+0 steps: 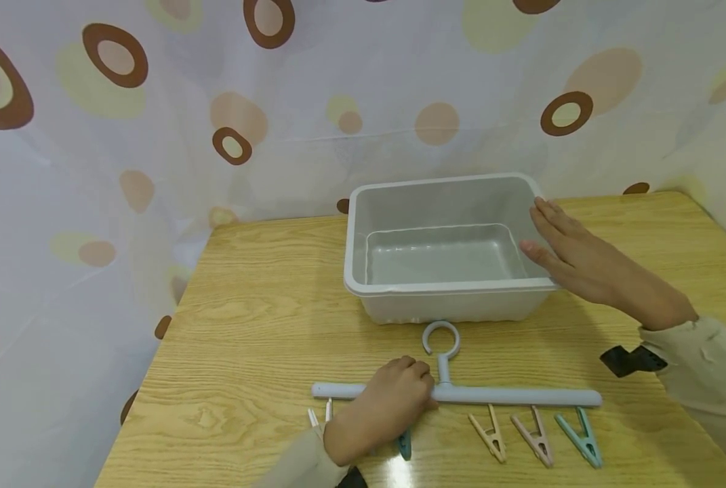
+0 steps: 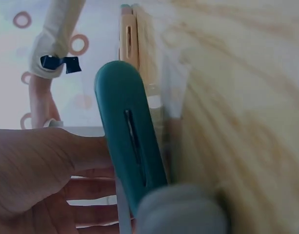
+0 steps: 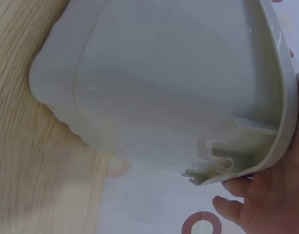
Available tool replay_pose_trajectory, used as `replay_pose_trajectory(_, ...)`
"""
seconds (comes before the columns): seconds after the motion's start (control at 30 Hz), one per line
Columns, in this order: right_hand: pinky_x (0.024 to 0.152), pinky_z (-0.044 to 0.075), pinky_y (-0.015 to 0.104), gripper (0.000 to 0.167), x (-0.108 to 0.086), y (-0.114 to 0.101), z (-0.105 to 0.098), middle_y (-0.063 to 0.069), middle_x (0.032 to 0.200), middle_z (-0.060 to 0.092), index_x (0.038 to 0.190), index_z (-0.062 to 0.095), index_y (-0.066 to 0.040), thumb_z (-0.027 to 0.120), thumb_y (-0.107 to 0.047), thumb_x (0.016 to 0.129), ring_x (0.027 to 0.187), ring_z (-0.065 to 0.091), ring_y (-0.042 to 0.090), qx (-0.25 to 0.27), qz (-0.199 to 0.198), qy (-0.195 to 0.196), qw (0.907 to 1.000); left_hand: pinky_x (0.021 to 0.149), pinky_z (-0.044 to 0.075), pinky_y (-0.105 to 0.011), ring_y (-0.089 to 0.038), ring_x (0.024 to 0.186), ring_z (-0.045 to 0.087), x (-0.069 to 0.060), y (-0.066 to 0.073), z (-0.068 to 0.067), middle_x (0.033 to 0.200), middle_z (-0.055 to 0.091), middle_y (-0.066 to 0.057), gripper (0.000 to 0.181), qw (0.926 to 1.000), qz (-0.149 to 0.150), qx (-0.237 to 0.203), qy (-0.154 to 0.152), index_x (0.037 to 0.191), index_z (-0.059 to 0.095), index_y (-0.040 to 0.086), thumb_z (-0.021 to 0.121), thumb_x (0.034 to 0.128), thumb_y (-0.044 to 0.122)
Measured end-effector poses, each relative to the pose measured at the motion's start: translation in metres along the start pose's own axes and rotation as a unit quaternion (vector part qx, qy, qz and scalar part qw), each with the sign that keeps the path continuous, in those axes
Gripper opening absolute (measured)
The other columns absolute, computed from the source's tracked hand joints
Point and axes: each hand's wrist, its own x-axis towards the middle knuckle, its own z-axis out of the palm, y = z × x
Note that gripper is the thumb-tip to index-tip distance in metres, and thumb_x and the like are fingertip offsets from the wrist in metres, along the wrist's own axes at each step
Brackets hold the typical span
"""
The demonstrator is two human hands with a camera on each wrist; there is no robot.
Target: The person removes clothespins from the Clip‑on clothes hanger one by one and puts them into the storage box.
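A grey-white hanger [image 1: 521, 397] with a hook on top lies crosswise on the table. My left hand [image 1: 393, 400] grips its bar just left of the hook, fingers curled over it. Under that hand a dark teal clothespin [image 2: 122, 107] shows large in the left wrist view. Behind the hanger stands a light grey plastic basin [image 1: 448, 289] with nothing inside. Along its right rim, my right hand [image 1: 588, 264] rests with fingers straight. From the right wrist view, the basin's outer wall [image 3: 154, 87] fills the middle, with the hand [image 3: 271, 200] at the rim.
In front of the hanger's right half lie a cream clothespin [image 1: 491, 437], a pink clothespin [image 1: 537, 440] and a light teal clothespin [image 1: 584, 444]. A white clothespin [image 1: 314, 418] is partly covered by the left arm. A patterned curtain [image 1: 301, 88] hangs behind the wooden table [image 1: 247, 298].
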Motion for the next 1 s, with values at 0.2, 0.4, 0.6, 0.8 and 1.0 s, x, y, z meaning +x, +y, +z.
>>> replay_pose_trajectory(0.2, 0.114, 0.002, 0.059, 0.067, 0.000, 0.000, 0.002, 0.018, 0.159, -0.008, 0.152, 0.003, 0.002, 0.030, -0.037, 0.106, 0.145, -0.012, 0.033, 0.012, -0.004, 0.002, 0.9999, 0.072, 0.052, -0.018, -0.010, 0.089, 0.062, 0.001, 0.007, 0.000, 0.099, 0.066, 0.001, 0.029, 0.9987, -0.034, -0.035, -0.010, 0.099, 0.069, 0.009, 0.065, 0.0908, 0.036)
replay_pose_trajectory(0.4, 0.113, 0.002, 0.060, 0.066, 0.000, 0.001, 0.002, 0.018, 0.160, -0.006, 0.152, 0.004, 0.002, 0.030, -0.036, 0.106, 0.146, -0.011, 0.033, 0.016, -0.008, 0.009, 0.9998, 0.055, 0.047, -0.015, -0.005, 0.067, 0.056, -0.004, 0.006, 0.003, 0.076, 0.061, 0.003, 0.018, 0.9940, -0.026, -0.098, 0.043, 0.085, 0.055, 0.011, 0.061, 0.0953, 0.025)
replay_pose_trajectory(0.6, 0.113, 0.003, 0.061, 0.065, 0.000, 0.002, 0.001, 0.017, 0.160, -0.008, 0.153, 0.004, 0.001, 0.029, -0.036, 0.106, 0.145, -0.012, 0.033, 0.019, -0.006, 0.006, 0.9998, 0.072, 0.052, -0.020, -0.009, 0.076, 0.062, -0.007, 0.004, 0.003, 0.085, 0.068, 0.000, 0.013, 0.9864, -0.016, -0.130, 0.100, 0.103, 0.059, 0.005, 0.061, 0.0947, 0.015)
replay_pose_trajectory(0.8, 0.114, 0.005, 0.059, 0.063, -0.003, 0.001, 0.003, 0.019, 0.160, -0.004, 0.152, 0.007, 0.003, 0.030, -0.034, 0.106, 0.146, -0.007, 0.035, 0.017, -0.020, 0.024, 0.9994, 0.087, 0.050, -0.022, -0.013, 0.092, 0.064, -0.011, 0.003, 0.000, 0.105, 0.070, -0.005, 0.023, 0.9789, -0.020, -0.144, 0.144, 0.114, 0.065, 0.002, 0.063, 0.0912, 0.008)
replay_pose_trajectory(1.0, 0.115, 0.012, 0.056, 0.054, -0.010, -0.001, -0.001, 0.019, 0.159, 0.015, 0.150, 0.022, 0.003, 0.034, -0.025, 0.106, 0.146, 0.010, 0.035, 0.002, -0.064, 0.119, 0.9909, 0.087, 0.051, -0.024, -0.016, 0.092, 0.065, -0.015, -0.003, -0.013, 0.101, 0.071, -0.005, 0.027, 0.9721, -0.019, -0.124, 0.198, 0.110, 0.066, 0.001, 0.069, 0.0829, 0.002)
